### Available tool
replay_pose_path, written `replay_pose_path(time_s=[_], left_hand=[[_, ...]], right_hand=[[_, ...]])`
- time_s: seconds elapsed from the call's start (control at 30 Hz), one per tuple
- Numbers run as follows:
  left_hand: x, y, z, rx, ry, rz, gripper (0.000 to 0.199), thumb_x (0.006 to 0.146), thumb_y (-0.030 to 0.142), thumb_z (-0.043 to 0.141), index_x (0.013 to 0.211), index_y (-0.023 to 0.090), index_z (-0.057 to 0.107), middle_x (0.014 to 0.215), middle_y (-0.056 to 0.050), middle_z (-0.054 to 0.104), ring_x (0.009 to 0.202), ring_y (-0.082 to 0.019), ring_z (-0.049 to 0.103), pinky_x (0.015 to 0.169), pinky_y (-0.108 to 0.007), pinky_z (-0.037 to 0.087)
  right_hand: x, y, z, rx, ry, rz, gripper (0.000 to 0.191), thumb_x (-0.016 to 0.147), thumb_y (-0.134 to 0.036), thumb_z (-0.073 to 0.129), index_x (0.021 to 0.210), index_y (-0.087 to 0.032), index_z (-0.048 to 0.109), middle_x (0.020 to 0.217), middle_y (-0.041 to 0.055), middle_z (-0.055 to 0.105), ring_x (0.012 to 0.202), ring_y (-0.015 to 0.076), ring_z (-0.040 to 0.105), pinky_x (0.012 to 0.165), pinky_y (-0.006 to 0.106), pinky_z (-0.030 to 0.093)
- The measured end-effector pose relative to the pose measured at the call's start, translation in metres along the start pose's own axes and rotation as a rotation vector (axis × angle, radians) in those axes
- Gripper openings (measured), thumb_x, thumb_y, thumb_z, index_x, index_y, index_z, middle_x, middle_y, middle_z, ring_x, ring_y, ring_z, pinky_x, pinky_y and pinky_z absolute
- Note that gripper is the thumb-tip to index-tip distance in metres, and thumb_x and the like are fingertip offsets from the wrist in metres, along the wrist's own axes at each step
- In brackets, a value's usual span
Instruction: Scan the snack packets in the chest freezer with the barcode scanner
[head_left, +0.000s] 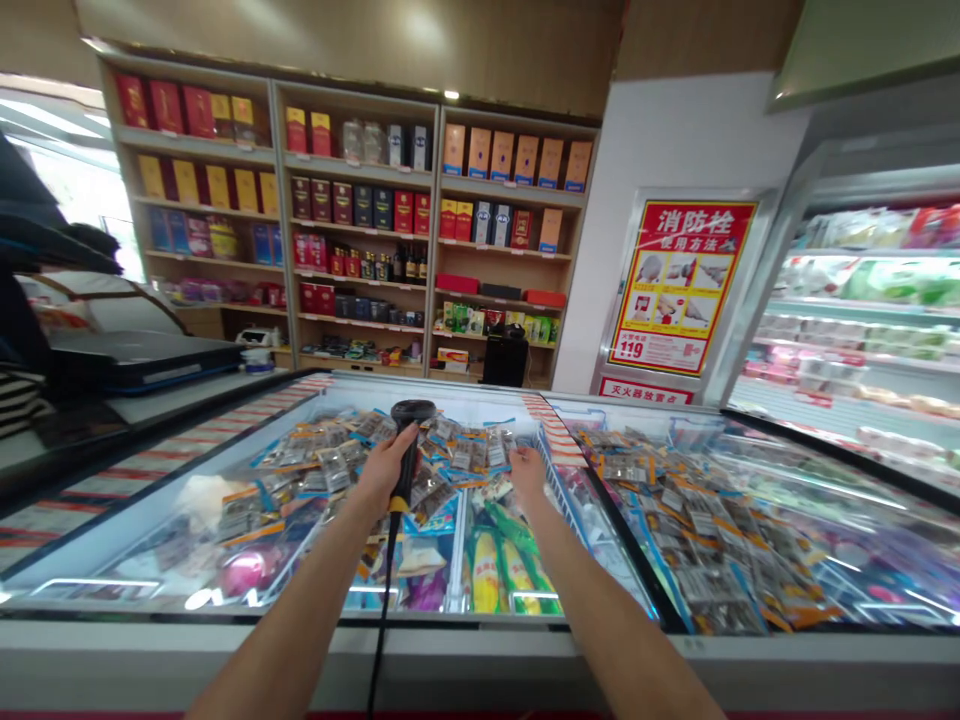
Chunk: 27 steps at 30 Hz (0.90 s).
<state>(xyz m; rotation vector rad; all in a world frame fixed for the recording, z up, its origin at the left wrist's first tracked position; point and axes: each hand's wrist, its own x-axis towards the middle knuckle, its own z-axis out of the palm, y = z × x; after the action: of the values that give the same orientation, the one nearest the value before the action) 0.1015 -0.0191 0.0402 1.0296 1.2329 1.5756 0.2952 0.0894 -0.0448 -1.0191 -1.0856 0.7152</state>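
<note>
Left grip [383,470] clasping scanner [413,411], right [529,472] curled at packet [496,449]

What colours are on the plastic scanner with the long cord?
The plastic scanner is black, with yellow at its lower end, as the head view shows.

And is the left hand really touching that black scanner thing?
Touching. The head view shows the left hand wrapped around the black scanner, with no gap between them.
</note>
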Motion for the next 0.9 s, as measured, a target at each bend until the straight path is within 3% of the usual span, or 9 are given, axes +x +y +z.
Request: replay_pose_path(time_s=[0.2, 0.27, 0.33, 0.43, 0.57, 0.7, 0.8, 0.9], left_hand=[[-0.005, 0.001, -0.022, -0.008, 0.056, -0.033, 0.042, 0.058, 0.056, 0.059, 0.056, 0.014, 0.052, 0.044, 0.001, 0.053, 0.038, -0.008, 0.046, 0.038, -0.019, 0.034], [-0.007, 0.001, -0.019, 0.009, 0.037, -0.057, 0.043, 0.058, 0.057, 0.058, 0.057, 0.014, 0.053, 0.045, 0.000, 0.054, 0.038, -0.008, 0.045, 0.037, -0.019, 0.033], [-0.009, 0.001, -0.011, 0.017, 0.008, -0.069, 0.043, 0.059, 0.056, 0.057, 0.058, 0.013, 0.054, 0.045, 0.000, 0.054, 0.038, -0.008, 0.045, 0.036, -0.019, 0.033], [-0.011, 0.000, 0.008, -0.034, -0.046, -0.076, 0.040, 0.059, 0.053, 0.060, 0.065, 0.014, 0.055, 0.047, 0.001, 0.055, 0.039, -0.008, 0.047, 0.038, -0.018, 0.036], [-0.013, -0.007, 0.033, -0.065, -0.108, -0.111, 0.037, 0.060, 0.048, 0.061, 0.070, 0.014, 0.055, 0.049, 0.002, 0.056, 0.040, -0.008, 0.048, 0.039, -0.019, 0.038], [-0.016, -0.015, 0.050, -0.061, -0.156, -0.125, 0.035, 0.062, 0.047, 0.060, 0.069, 0.014, 0.054, 0.049, 0.001, 0.055, 0.040, -0.009, 0.048, 0.039, -0.019, 0.038], [-0.017, -0.020, 0.059, -0.022, -0.181, -0.139, 0.038, 0.062, 0.050, 0.059, 0.063, 0.013, 0.053, 0.049, 0.000, 0.055, 0.039, -0.008, 0.047, 0.038, -0.020, 0.037], [-0.017, -0.023, 0.063, 0.000, -0.208, -0.146, 0.039, 0.062, 0.052, 0.058, 0.061, 0.013, 0.052, 0.049, 0.000, 0.055, 0.039, -0.008, 0.047, 0.038, -0.020, 0.037]], right_hand=[[-0.013, -0.019, 0.056, -0.289, -0.025, 0.035, 0.018, 0.068, -0.023, 0.049, 0.078, -0.015, 0.061, 0.079, 0.0110, 0.065, 0.083, 0.0264, 0.059, 0.072, 0.035, 0.042], [-0.016, -0.024, 0.063, -0.345, -0.057, 0.022, 0.018, 0.069, -0.023, 0.049, 0.079, -0.015, 0.062, 0.081, 0.0098, 0.066, 0.084, 0.0254, 0.059, 0.075, 0.034, 0.041], [-0.014, -0.027, 0.057, -0.387, -0.054, 0.007, 0.019, 0.070, -0.024, 0.050, 0.081, -0.016, 0.062, 0.086, 0.0089, 0.066, 0.087, 0.0239, 0.059, 0.078, 0.033, 0.041], [0.001, -0.028, 0.016, -0.444, 0.029, -0.009, 0.020, 0.071, -0.023, 0.050, 0.085, -0.015, 0.061, 0.092, 0.0100, 0.065, 0.093, 0.0233, 0.057, 0.083, 0.033, 0.039], [0.027, -0.034, -0.082, -0.479, 0.216, -0.051, 0.015, 0.068, -0.020, 0.052, 0.080, -0.014, 0.058, 0.092, 0.0124, 0.063, 0.098, 0.0260, 0.053, 0.087, 0.038, 0.035], [0.048, -0.043, -0.169, -0.444, 0.426, -0.120, 0.013, 0.062, -0.014, 0.056, 0.073, -0.019, 0.053, 0.105, 0.0116, 0.054, 0.115, 0.0275, 0.035, 0.088, 0.042, 0.030], [0.062, -0.042, -0.199, -0.384, 0.433, -0.153, 0.026, 0.049, -0.003, 0.062, 0.064, -0.022, 0.051, 0.093, 0.0046, 0.056, 0.110, 0.0237, 0.039, 0.081, 0.037, 0.036], [0.073, -0.038, -0.206, -0.342, 0.356, -0.145, 0.037, 0.035, 0.009, 0.064, 0.055, -0.021, 0.052, 0.068, -0.0021, 0.054, 0.094, 0.0200, 0.048, 0.074, 0.031, 0.037]])
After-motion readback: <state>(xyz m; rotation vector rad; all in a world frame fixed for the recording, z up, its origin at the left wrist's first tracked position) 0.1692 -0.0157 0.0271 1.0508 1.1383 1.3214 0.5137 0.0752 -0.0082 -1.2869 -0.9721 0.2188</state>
